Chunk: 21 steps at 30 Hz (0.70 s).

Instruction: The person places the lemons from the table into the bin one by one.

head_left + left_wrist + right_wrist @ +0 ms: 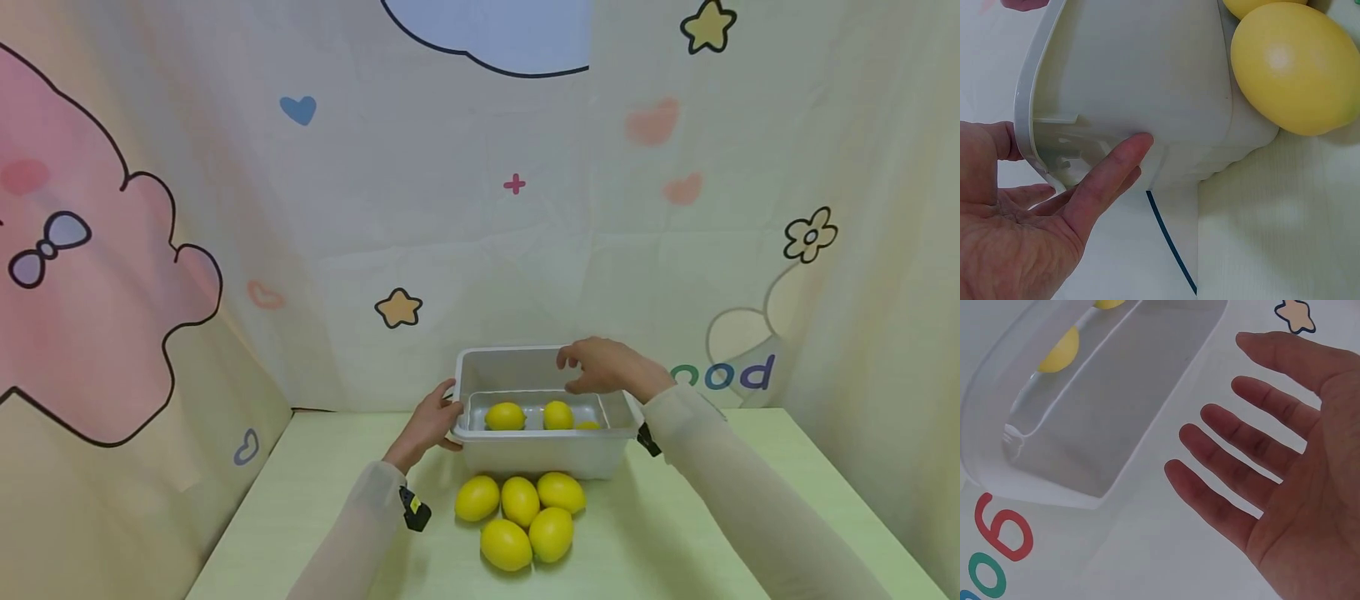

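Observation:
My left hand (pixel 426 427) grips the left rim of a white plastic bin (pixel 543 457). In the left wrist view, its thumb and fingers (pixel 1113 172) sit on both sides of the lip. Above the bin's right half, my right hand (pixel 611 367) hangs with relaxed fingers and holds nothing. The right wrist view shows that palm (pixel 1310 519) with fingers spread, apart from the bin wall (pixel 1110 425). Inside the bin lie a lemon (pixel 506 416) at left, another lemon (pixel 558 415) near the middle, and a third lemon (pixel 588 425) partly hidden by the front rim.
Several lemons are grouped on the pale table (pixel 660 533) right in front of the bin, among them a front-row lemon (pixel 506 544) and a back-row lemon (pixel 562 492). Behind the bin hangs a printed curtain (pixel 465 233) with stars and hearts.

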Each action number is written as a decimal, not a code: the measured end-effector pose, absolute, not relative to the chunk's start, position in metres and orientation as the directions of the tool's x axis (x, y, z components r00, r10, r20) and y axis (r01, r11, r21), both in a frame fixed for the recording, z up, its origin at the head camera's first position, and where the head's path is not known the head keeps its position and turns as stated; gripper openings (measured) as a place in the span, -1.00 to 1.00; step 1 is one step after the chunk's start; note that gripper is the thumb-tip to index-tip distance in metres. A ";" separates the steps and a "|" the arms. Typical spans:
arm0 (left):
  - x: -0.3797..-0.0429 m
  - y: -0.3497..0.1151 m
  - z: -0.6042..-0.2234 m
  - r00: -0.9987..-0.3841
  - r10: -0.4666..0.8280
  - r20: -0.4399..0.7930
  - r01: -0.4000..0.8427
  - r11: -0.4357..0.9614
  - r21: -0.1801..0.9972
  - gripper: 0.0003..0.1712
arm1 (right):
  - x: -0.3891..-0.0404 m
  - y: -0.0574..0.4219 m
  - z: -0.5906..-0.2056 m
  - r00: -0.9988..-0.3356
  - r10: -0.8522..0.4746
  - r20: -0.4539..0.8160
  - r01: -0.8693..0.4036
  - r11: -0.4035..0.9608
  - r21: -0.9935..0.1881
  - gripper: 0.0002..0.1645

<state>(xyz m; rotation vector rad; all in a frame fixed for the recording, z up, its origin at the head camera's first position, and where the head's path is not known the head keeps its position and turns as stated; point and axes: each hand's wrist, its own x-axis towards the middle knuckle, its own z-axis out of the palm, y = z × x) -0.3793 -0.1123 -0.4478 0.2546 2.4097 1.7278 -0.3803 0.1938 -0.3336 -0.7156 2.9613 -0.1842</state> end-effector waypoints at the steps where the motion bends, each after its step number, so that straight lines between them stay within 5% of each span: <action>1: -0.379 -0.112 -0.447 -0.972 0.234 -0.035 0.041 0.315 0.948 -0.28 | -0.378 0.194 -0.333 -0.883 -0.466 -0.047 -0.457 0.879 -0.137 -0.59; 21: -0.378 -0.112 -0.447 -0.972 0.234 -0.036 0.039 0.310 0.950 -0.26 | -0.318 0.184 -0.337 -0.820 -0.538 0.195 -0.563 0.820 -0.107 -0.53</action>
